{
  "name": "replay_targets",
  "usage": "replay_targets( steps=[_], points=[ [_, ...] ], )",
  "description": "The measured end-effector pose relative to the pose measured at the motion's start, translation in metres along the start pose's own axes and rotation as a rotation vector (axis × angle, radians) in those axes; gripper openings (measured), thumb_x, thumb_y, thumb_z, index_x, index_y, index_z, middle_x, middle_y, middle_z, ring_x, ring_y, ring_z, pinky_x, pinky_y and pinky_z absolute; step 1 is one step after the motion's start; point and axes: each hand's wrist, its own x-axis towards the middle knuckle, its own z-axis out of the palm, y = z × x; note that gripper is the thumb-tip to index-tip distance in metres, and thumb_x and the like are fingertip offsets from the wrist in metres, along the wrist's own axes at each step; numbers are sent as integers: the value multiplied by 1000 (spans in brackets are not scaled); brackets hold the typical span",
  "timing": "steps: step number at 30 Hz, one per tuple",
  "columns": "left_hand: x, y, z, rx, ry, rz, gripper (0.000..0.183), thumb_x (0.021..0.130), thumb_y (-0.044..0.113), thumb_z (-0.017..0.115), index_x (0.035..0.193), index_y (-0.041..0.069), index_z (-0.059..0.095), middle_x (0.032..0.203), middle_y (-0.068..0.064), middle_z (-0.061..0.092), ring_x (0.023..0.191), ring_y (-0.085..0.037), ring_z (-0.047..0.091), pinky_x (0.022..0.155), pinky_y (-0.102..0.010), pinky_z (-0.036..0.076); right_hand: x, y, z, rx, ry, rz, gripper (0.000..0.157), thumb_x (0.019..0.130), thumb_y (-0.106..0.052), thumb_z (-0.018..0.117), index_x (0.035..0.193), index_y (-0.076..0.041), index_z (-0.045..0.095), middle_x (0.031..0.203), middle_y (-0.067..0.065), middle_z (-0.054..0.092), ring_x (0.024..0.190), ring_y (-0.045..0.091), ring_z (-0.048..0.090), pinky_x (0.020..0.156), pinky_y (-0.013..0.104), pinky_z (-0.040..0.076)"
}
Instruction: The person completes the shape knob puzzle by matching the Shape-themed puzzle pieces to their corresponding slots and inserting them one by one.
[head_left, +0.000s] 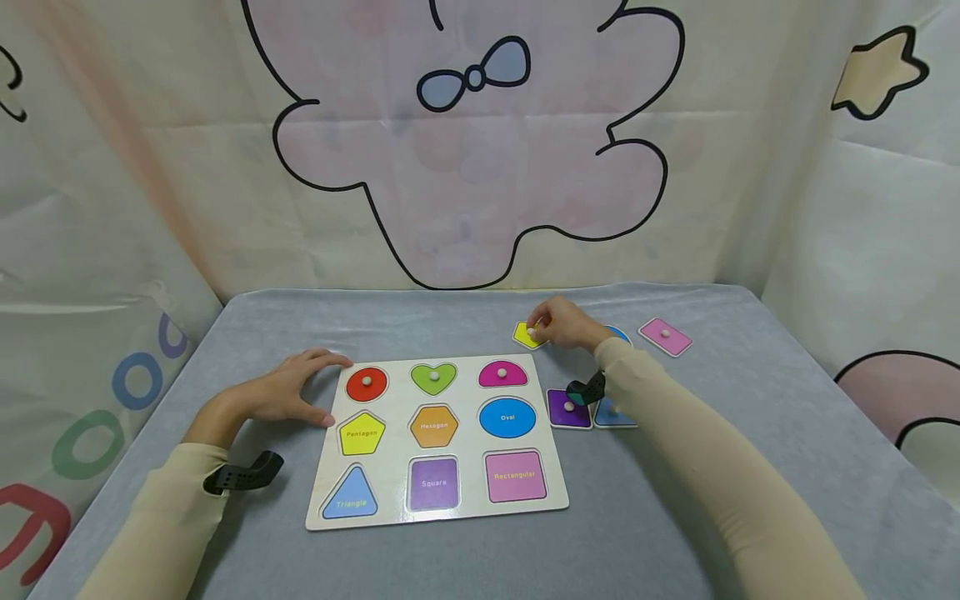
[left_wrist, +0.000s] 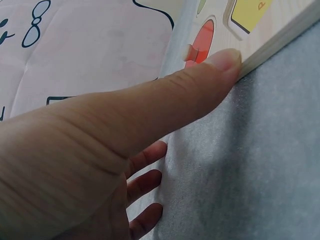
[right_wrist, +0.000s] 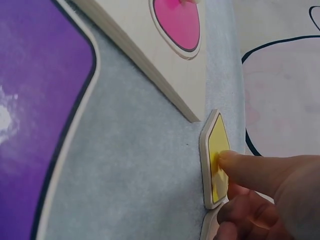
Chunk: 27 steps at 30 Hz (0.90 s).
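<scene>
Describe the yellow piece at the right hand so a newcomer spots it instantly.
On the grey table, find the pale shape board. Just beyond its far right corner, at the right hand's fingertips, is a small yellow pentagon piece. It's the only loose yellow one; the board's yellow pentagon recess is labelled "Pentagon".

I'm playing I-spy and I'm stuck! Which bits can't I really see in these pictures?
Blue piece in the head view: the right arm hides most of its shape.
Piece beside the yellow pentagon in the right wrist view: the right hand and bottom edge hide its colour.
Purple piece, same view: the picture's edges cut it off.
Red piece in the left wrist view: the left thumb covers its lower end.
</scene>
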Motion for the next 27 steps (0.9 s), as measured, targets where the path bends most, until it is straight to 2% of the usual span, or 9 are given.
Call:
replay_targets(
  steps=[4, 11, 18, 27],
  points=[
    [0, -1, 0, -1, 4, 1, 87, 72, 44, 89, 146, 24, 47, 159, -25, 29, 141, -52, 27, 108, -80, 28, 0, -3, -1, -11, 6, 14, 15, 93, -3, 67, 105, 4, 72, 80, 7, 59, 70, 15, 52, 63, 22, 45],
    [0, 0, -1, -7, -1, 7, 87, 73, 43, 89, 147, 22, 47, 159, -26, 29, 141, -52, 27, 108, -80, 28, 2, 0, -1, -24, 14, -11, 12, 92, -2, 67, 101, 4, 72, 79, 7, 61, 69, 14, 52, 61, 22, 45],
    [0, 0, 0, -9, -11, -5, 87, 73, 43, 88, 147, 22, 46, 160, -26, 27, 141, -52, 26, 108, -80, 27, 3, 0, 0, -22, 18, 4, 14, 93, -5, 68, 104, 3, 72, 78, 4, 56, 75, 16, 50, 64, 24, 42],
    [-1, 3, -3, -14, -12, 0, 86, 74, 39, 89, 147, 22, 46, 159, -27, 26, 141, -53, 24, 108, -81, 26, 4, 1, 2, -17, 40, -51, 15, 93, -6, 68, 103, 6, 72, 79, 5, 57, 77, 18, 49, 65, 26, 39]
  ],
)
